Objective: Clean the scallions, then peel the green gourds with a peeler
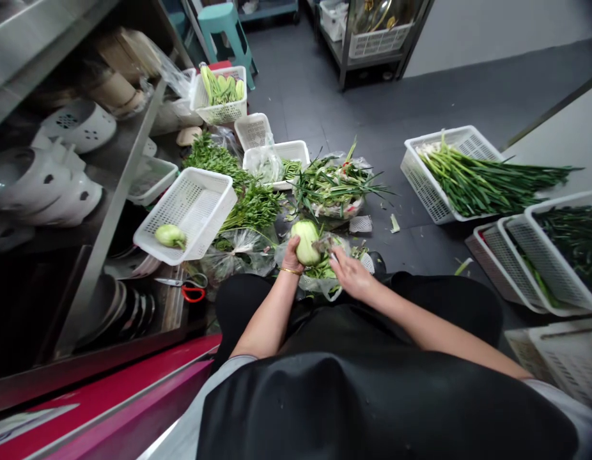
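My left hand [292, 257], with a thin gold bangle at the wrist, is closed round a pale green eggplant [306, 243] held above my lap. On its right side my right hand [350, 273] grips a small tool, apparently a peeler [323, 244]; its head is blurred and lies against or very near the eggplant. Beneath both hands sits a clear plastic bag [335, 292] with green peelings and scraps in it. Another pale green eggplant [170, 236] lies in a white perforated basket [204, 191] to the left.
Red-handled scissors [193, 293] lie left of my knee. Leafy greens [252, 207] and a heap of trimmings [329, 185] are ahead. On the right, a basket of green garlic or scallions [478, 172] stands beside stacked baskets [559, 255]. A metal shelf [116, 191] lines the left side.
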`<state>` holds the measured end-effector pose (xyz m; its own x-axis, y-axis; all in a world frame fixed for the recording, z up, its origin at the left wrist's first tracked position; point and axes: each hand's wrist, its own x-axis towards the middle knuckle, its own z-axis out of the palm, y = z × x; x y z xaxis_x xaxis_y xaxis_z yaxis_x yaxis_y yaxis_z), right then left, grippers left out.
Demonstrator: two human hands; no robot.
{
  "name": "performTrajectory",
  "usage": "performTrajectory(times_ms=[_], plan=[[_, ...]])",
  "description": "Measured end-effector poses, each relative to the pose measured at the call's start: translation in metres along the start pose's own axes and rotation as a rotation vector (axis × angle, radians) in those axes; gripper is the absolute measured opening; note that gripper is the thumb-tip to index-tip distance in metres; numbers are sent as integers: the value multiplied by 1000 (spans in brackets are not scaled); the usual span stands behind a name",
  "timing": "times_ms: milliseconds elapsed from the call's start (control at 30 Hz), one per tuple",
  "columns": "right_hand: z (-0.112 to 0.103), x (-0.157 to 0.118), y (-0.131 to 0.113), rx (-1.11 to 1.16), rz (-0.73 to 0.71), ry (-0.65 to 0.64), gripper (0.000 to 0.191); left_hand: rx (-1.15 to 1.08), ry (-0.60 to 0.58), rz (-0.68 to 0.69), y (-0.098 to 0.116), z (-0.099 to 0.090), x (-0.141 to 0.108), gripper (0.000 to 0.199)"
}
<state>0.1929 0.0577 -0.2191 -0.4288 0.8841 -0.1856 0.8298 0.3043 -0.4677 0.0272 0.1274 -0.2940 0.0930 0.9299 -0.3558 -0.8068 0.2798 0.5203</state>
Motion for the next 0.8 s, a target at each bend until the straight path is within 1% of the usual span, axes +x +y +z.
performTrajectory(times_ms=[67, 100, 133, 167, 200, 267, 300, 333, 367, 400, 433, 467, 533, 567, 600, 633, 667, 733, 800], plan=[[19, -29, 10, 96, 20, -97, 29, -38, 38, 25, 5, -2, 2, 41], [22, -38, 16, 128, 37, -123, 28, -51, 43, 35, 7, -2, 3, 41], [19, -42, 19, 139, 48, -115, 28, -57, 42, 41, 9, -2, 3, 42], [10, -38, 21, 130, 50, -77, 28, -55, 39, 43, 11, -2, 3, 42], [-3, -28, 20, 108, 42, -20, 29, -45, 39, 39, 11, -1, 2, 41], [-33, 6, 11, 55, 10, 92, 32, -17, 38, 30, 11, 2, -1, 42], [-45, 24, 5, 32, -10, 108, 33, -5, 33, 28, 11, 3, -2, 42], [-53, 39, -3, 15, -7, 104, 33, 2, 23, 30, 10, 5, -3, 43], [-55, 48, -9, 2, -2, 88, 33, 3, 8, 35, 10, 5, -4, 44], [-51, 51, -13, 2, 8, 68, 34, -2, -4, 44, 10, 6, -5, 45], [-41, 47, -15, 15, 24, 49, 35, -11, -4, 59, 11, 6, -5, 46], [-28, 37, -15, 38, 36, 26, 36, -21, 10, 78, 12, 6, -4, 47], [-2, 9, -9, 98, 48, -27, 37, -35, 56, 98, 16, 5, -3, 51], [7, -4, -4, 118, 54, -64, 36, -40, 74, 90, 18, 4, -2, 53], [11, -13, 0, 129, 62, -85, 35, -47, 82, 71, 20, 5, -1, 55], [11, -16, 2, 129, 63, -84, 35, -58, 83, 50, 21, 5, 0, 57], [8, -13, 3, 125, 55, -57, 36, -75, 87, 36, 21, 7, 0, 58], [-2, 4, -2, 113, 30, 31, 37, -110, 123, 51, 20, 11, 0, 56], [-6, 22, -10, 108, 28, 87, 38, -121, 182, 89, 18, 14, 0, 53]])
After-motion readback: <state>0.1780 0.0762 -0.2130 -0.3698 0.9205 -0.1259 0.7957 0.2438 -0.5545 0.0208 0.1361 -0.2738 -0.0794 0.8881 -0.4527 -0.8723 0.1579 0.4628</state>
